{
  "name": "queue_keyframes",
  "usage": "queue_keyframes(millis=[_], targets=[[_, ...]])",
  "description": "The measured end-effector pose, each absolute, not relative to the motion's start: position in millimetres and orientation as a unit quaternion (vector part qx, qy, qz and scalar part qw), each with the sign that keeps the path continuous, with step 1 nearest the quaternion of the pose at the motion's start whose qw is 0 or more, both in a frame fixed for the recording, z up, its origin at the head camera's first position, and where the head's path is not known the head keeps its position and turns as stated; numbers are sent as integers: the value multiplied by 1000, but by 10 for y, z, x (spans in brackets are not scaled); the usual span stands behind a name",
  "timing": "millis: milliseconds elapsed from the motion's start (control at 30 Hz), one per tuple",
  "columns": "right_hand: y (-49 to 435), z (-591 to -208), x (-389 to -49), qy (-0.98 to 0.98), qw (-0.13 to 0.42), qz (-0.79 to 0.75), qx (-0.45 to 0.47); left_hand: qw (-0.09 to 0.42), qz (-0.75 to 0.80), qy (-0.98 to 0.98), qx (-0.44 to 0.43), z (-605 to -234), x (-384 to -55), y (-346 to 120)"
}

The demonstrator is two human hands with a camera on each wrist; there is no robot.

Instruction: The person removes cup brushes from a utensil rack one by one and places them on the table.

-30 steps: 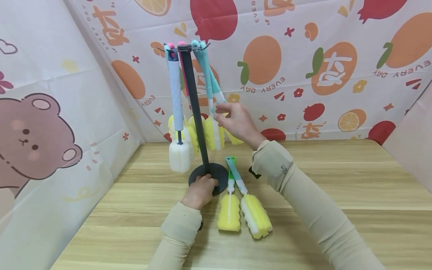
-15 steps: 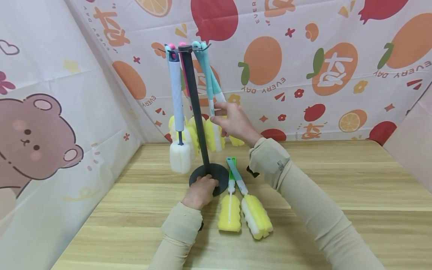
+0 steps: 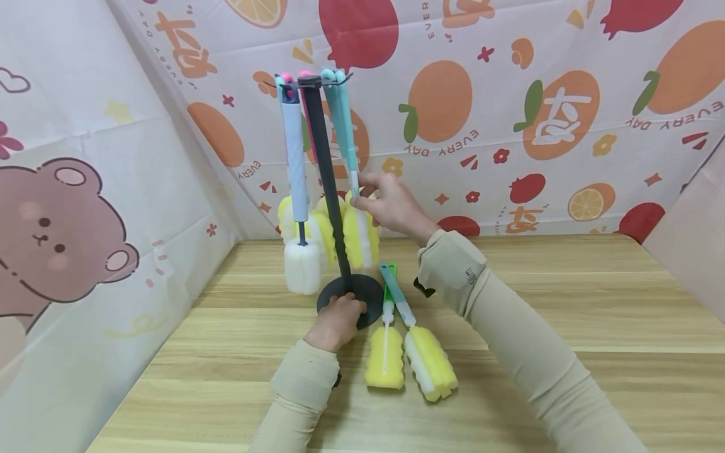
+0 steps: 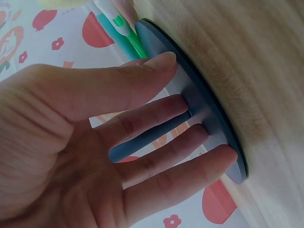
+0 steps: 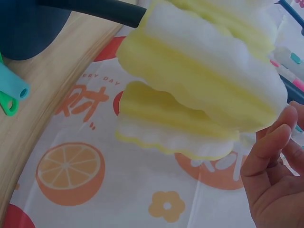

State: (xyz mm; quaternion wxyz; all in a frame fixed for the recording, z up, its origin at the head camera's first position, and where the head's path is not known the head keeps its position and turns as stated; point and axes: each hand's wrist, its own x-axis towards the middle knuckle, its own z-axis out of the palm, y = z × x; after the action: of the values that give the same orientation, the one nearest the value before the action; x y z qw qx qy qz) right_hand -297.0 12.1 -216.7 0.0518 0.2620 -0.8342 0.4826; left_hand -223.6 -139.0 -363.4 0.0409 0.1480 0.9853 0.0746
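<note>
My right hand (image 3: 396, 204) pinches the white neck of a teal-handled sponge bottle brush (image 3: 361, 242), which hangs by its loop from the black stand (image 3: 328, 163). In the right wrist view, that hand (image 5: 268, 166) is at the lower right, beside the yellow-and-white sponge heads. Another teal-handled brush hangs behind it, mostly covered. My left hand (image 3: 337, 321) rests its fingertips on the stand's round black base (image 3: 370, 294). Seen from the left wrist, the fingers of this hand (image 4: 90, 137) extend nearly straight onto the base.
A blue-handled brush with a white sponge (image 3: 302, 267) hangs at the stand's left, with pink and teal handles behind. On the wooden table (image 3: 544, 302) lie a green-handled brush (image 3: 385, 358) and a teal-handled brush (image 3: 432, 365), handles crossed. Printed cloth (image 3: 498, 63) covers the back.
My right hand has taken hold of the hanging brush's neck and shifted slightly left. The brush's sponge has swung forward, and the two teal handles now overlap. My left hand has stayed put.
</note>
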Motion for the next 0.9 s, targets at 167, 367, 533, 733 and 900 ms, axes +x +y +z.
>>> queue_keyframes(millis=[167, 367, 533, 733, 900], targets=[[120, -2178, -2965, -827, 59, 487, 274, 41, 79, 985, 147, -3631, -2237, -1391], [116, -2181, -2954, -825, 58, 495, 267, 46, 78, 985, 147, -3627, -2237, -1388], [121, -2172, -2941, -824, 54, 504, 254, 47, 75, 985, 147, -3622, -2246, -1385], [153, -2156, -2947, -824, 64, 503, 252, 44, 73, 985, 149, -3611, -2239, -1381], [175, -2135, -2953, -822, 64, 510, 245, 38, 72, 985, 154, -3602, -2234, -1390]])
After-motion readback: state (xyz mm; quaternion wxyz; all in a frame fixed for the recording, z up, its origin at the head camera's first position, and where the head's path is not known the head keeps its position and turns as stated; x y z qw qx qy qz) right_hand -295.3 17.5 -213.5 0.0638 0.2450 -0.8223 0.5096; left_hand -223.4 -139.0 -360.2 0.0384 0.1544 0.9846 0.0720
